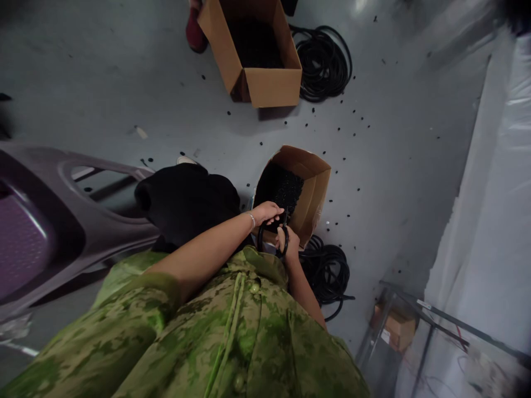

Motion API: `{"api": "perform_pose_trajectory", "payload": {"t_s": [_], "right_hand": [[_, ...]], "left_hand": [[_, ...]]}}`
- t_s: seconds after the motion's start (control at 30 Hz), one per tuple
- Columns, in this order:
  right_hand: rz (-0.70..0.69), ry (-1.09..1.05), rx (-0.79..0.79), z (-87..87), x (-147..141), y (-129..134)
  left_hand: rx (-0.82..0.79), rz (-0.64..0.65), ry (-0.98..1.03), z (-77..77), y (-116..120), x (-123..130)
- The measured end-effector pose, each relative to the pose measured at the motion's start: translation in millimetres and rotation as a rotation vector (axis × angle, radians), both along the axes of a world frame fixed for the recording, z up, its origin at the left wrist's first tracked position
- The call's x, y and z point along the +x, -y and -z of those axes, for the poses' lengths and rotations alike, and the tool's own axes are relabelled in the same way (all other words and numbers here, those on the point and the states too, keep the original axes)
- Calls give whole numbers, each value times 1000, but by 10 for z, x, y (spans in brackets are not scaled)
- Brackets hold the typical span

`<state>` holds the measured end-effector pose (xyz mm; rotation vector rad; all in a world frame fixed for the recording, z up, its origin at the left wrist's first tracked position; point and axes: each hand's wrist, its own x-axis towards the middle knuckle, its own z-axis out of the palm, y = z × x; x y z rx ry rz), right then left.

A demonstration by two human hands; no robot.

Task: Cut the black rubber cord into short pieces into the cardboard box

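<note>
Both of my hands work over a small cardboard box (314,204), which holds a mass of small black pieces (286,188). My left hand (266,213), with a bracelet at the wrist, is closed on a length of black hose (260,236) that bends down below it. In my right hand (291,243) are black-handled scissors (286,235), their blades pointing away from me beside the left fingertips. Whether the blades touch the hose cannot be made out. Beside the box, a coil of black hose (332,271) lies on the floor.
A larger cardboard box (274,87) with dark contents stands ahead, next to another hose coil (323,63) and a person's red shoe (196,30). Small black bits dot the grey floor (398,166). A purple-grey plastic chair (95,221) is at left, a metal frame (431,326) at lower right.
</note>
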<state>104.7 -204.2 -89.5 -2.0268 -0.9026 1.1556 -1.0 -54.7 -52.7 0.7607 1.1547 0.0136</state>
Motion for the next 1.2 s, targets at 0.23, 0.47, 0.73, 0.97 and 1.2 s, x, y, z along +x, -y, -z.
{"api": "perform_pose_trajectory", "payload": {"t_s": [0.23, 0.47, 0.73, 0.97, 1.2], "right_hand": [[-13, -28, -19, -49, 79, -13], [-27, -159, -56, -56, 178, -51], [-62, 17, -49, 11, 33, 16], [-51, -31, -44, 21, 49, -37], [-51, -58, -62, -27, 121, -12]], "left_hand": [[131, 16, -83, 14, 43, -9], [220, 195, -48, 56, 26, -10], [189, 137, -139, 76, 13, 17], [266, 193, -140, 81, -2, -6], [254, 267, -75, 72, 3, -11]]}}
